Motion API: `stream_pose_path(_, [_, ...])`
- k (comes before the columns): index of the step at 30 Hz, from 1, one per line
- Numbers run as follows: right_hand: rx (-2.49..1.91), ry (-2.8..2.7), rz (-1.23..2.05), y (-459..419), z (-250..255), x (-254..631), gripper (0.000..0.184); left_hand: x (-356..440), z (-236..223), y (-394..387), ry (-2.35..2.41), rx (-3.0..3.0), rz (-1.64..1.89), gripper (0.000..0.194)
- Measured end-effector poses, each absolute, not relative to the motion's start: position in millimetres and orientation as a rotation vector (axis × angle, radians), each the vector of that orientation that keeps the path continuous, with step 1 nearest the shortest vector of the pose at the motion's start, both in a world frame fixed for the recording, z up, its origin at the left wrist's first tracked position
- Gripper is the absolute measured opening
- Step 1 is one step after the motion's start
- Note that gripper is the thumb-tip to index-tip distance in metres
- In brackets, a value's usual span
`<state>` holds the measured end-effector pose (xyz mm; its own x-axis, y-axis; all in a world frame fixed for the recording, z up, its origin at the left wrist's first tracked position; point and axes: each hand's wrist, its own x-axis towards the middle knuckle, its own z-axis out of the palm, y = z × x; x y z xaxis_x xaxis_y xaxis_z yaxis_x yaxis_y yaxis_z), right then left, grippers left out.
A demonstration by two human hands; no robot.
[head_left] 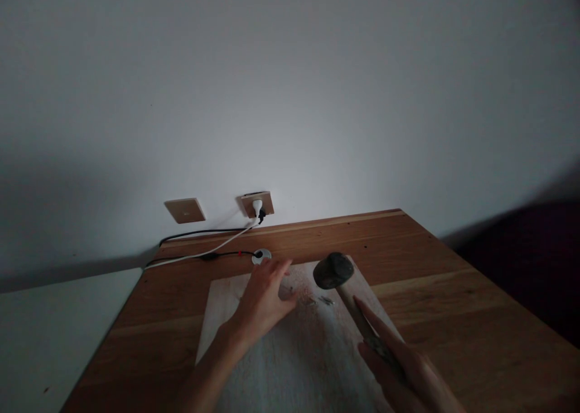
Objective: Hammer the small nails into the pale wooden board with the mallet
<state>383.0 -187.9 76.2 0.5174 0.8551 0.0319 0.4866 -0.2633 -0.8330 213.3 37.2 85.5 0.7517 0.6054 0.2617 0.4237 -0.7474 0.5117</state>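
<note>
One mallet was held by the right hand, low and right of the middle of the frame. That grip was closed around the handle, with the dark head tipped up and to the left. One left hand was held out over the board, just left of the mallet. Its grip was left wide, with the thumb and fingers curved and well apart. It could not be told if anything was touched by its fingertips.

One pale board was laid on one brown wooden counter, at the bottom middle of the frame. A few small shiny bits were scattered near its top edge, too small to be counted. Two wall plates were seen left of the middle. One white plug was pushed into the right one, and one white cord was joined to it.
</note>
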Motion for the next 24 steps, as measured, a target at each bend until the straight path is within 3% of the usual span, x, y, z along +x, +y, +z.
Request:
stream_pose_path(6, [-1.901, -0.983, 0.741, -193.5, 88.4, 384.1, 0.072, 232.3, 90.2, 6.5, 0.376, 2.939, 0.277, 0.060])
stream_pose_path(11, [-1.900, -0.957, 0.817, -198.0, 86.5, 385.2, 0.076, 243.0, 86.4, -2.4, 0.327, 3.099, 0.211, 0.046])
stream_pose_path(16, [-1.885, -1.020, 0.658, -199.8, 86.4, 388.2, 0.069, 244.1, 81.2, 6.3, 0.397, 2.945, 0.371, 0.046])
stream_pose_path(21, [-1.878, -0.980, 0.679, -201.5, 85.2, 390.1, 0.067, 242.5, 84.8, 24.2, 0.618, 2.534, 0.544, 0.024])
stream_pose_path(24, [-1.855, -0.994, 0.691, -202.6, 80.8, 391.6, 0.065, 241.9, 88.7, 31.8, 0.656, 2.437, 0.599, 0.023])
